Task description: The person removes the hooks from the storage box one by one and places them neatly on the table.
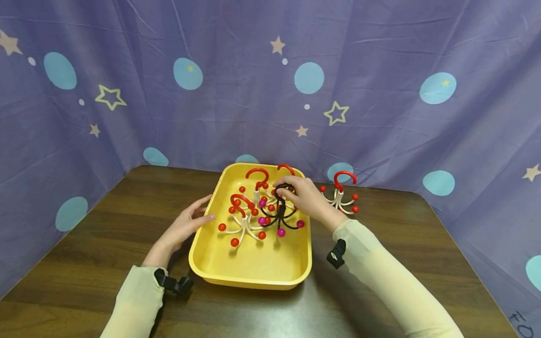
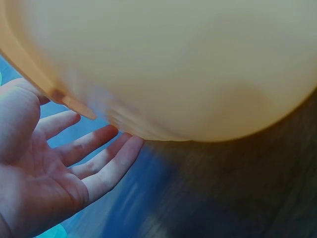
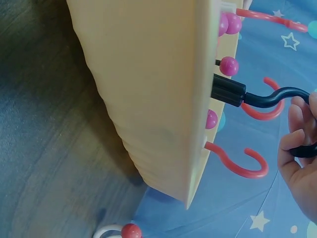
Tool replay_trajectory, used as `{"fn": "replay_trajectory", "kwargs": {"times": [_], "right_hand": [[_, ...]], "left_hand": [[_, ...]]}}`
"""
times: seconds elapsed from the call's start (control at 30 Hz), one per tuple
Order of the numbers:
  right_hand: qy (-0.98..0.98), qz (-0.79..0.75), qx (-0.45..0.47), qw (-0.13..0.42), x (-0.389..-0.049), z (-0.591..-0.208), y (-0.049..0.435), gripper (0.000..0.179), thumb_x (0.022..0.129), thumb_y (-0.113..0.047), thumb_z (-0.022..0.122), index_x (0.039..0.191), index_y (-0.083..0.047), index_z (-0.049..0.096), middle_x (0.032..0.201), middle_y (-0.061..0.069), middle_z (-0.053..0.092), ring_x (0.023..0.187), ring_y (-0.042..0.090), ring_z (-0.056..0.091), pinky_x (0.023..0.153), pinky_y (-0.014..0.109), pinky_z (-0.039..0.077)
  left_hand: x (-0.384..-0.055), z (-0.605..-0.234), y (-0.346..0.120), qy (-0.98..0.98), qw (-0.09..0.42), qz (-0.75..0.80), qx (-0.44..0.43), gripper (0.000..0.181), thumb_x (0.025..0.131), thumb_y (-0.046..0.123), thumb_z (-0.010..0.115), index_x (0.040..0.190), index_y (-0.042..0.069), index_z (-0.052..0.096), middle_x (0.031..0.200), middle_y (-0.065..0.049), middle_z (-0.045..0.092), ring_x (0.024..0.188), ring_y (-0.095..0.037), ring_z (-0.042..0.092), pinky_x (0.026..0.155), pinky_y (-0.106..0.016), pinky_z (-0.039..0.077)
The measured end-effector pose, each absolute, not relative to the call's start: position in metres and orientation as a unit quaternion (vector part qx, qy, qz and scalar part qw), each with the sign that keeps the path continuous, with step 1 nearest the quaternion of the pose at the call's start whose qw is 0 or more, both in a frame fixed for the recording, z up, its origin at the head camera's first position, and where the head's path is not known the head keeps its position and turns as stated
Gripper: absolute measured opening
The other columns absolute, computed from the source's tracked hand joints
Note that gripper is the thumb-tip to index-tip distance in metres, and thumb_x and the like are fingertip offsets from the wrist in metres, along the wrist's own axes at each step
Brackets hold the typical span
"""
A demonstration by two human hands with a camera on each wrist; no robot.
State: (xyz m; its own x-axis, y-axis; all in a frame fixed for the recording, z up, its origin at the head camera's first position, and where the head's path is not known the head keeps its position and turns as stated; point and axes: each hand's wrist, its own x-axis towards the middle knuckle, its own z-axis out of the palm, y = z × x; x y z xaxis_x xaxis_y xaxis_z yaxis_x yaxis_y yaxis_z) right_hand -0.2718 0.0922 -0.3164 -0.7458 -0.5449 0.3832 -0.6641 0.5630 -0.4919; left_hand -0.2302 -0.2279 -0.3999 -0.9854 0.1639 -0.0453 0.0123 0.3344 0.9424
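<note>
Head view. Left hand (image 1: pixel 190 223): fingers loosely spread, thumb at the near rim of one yellow tray (image 1: pixel 249 270), which sits between the hands on a wooden tabletop (image 1: pixel 139 211). Right hand (image 1: pixel 306 195): pinching the hook of one black hanger (image 1: pixel 281 211) with magenta balls, upright, within the tray's outline, directly below the fingers; contact with the tray floor cannot be told. Front white hanger (image 1: pixel 245 223), red-hooked, red-balled: in the tray, between the hands. Rear white hanger (image 1: pixel 257 193), similar: farther off, left of the right hand. Red hook (image 1: pixel 286 166): just beyond the right fingers. Outer white hanger (image 1: pixel 339 199): on the tabletop, right of the right hand.

Left wrist view. Palm visible, fingers apart, fingertips at the tray's outer wall.

Right wrist view. Fingers curled round the black hook; magenta balls (image 3: pixel 229 66) at the tray rim, left of the hand in frame.
</note>
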Motion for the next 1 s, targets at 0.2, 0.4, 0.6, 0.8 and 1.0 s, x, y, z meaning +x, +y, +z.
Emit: {"fn": "replay_trajectory", "kwargs": {"times": [0.2, 0.4, 0.6, 0.8, 1.0], "right_hand": [[-0.874, 0.318, 0.355, 0.099, -0.272, -0.315, 0.092, 0.021, 0.09, -0.022, 0.056, 0.107, -0.012, 0.065, 0.097, 0.0, 0.067, 0.085, 0.012, 0.06, 0.075, 0.03, 0.048], [-0.869, 0.32, 0.362, 0.102, -0.272, -0.31, 0.09, 0.021, 0.09, -0.022, 0.057, 0.106, -0.013, 0.066, 0.095, -0.001, 0.067, 0.08, 0.01, 0.06, 0.071, 0.028, 0.049], [-0.864, 0.313, 0.375, 0.123, -0.271, -0.301, 0.093, 0.018, 0.089, -0.021, 0.058, 0.103, -0.013, 0.066, 0.093, -0.001, 0.067, 0.079, 0.009, 0.06, 0.07, 0.028, 0.048], [-0.862, 0.308, 0.379, 0.137, -0.271, -0.29, 0.1, 0.017, 0.09, -0.02, 0.057, 0.103, -0.014, 0.066, 0.092, -0.001, 0.067, 0.073, 0.009, 0.057, 0.065, 0.026, 0.047], [-0.865, 0.312, 0.37, 0.132, -0.27, -0.281, 0.109, 0.018, 0.09, -0.022, 0.056, 0.105, -0.017, 0.065, 0.088, -0.002, 0.066, 0.06, 0.01, 0.051, 0.056, 0.026, 0.044]], "left_hand": [[-0.23, -0.4, -0.228, 0.815, 0.065, 0.573, 0.057, 0.069, 0.088, 0.029, 0.06, 0.145, 0.02, 0.024, 0.134, -0.024, 0.04, 0.107, -0.033, 0.053, 0.083, -0.038, 0.049], [-0.23, -0.399, -0.227, 0.816, 0.065, 0.571, 0.055, 0.068, 0.088, 0.027, 0.059, 0.145, 0.019, 0.024, 0.134, -0.025, 0.04, 0.108, -0.034, 0.053, 0.084, -0.039, 0.048], [-0.23, -0.399, -0.227, 0.814, 0.063, 0.575, 0.055, 0.068, 0.088, 0.027, 0.06, 0.145, 0.019, 0.024, 0.133, -0.025, 0.041, 0.106, -0.033, 0.053, 0.083, -0.037, 0.049], [-0.23, -0.399, -0.226, 0.813, 0.064, 0.576, 0.053, 0.068, 0.088, 0.027, 0.06, 0.145, 0.019, 0.024, 0.133, -0.024, 0.041, 0.107, -0.033, 0.052, 0.083, -0.037, 0.049], [-0.23, -0.399, -0.227, 0.815, 0.064, 0.573, 0.052, 0.067, 0.088, 0.027, 0.059, 0.145, 0.02, 0.024, 0.133, -0.024, 0.041, 0.107, -0.033, 0.053, 0.084, -0.038, 0.048]]}}
